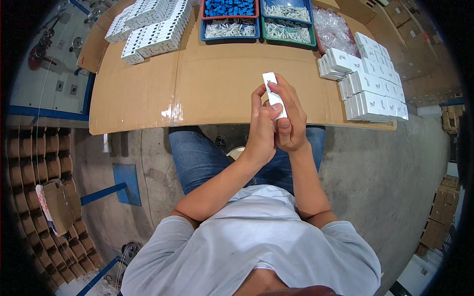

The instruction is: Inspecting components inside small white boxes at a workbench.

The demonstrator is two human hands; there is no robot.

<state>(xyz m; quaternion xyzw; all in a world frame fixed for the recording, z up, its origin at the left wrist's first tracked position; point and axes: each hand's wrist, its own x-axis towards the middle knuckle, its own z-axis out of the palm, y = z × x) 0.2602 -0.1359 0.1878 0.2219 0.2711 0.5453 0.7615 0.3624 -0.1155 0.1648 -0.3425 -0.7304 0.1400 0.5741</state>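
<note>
Two bare forearms reach up from a pale T-shirt (256, 222), over legs in blue jeans (190, 160), toward the near edge of a work surface. The left hand (262, 130) and the right hand (295, 121) come together there, both closed around one slim white box (272, 91). The box lies between them, tilted, its upper end leaning left and poking out above the fingers. The left thumb presses on its lower face and a bent left finger is at its left side; the right fingers wrap it from the right, one fingertip on its face, with the right thumb near its bottom end.

Beyond the hands spreads a brown cardboard sheet (207, 89). Stacked at its right side are many white boxes (375, 98), well apart from the right hand. Farther off, at the upper left, stands another stack of white cartons (158, 39). Along the far side sit a blue tray (230, 40) and a green tray (291, 44) of white pieces, beside a heap of clear plastic bags (335, 27). Behind them, a red tray (229, 18) holds blue pieces.
</note>
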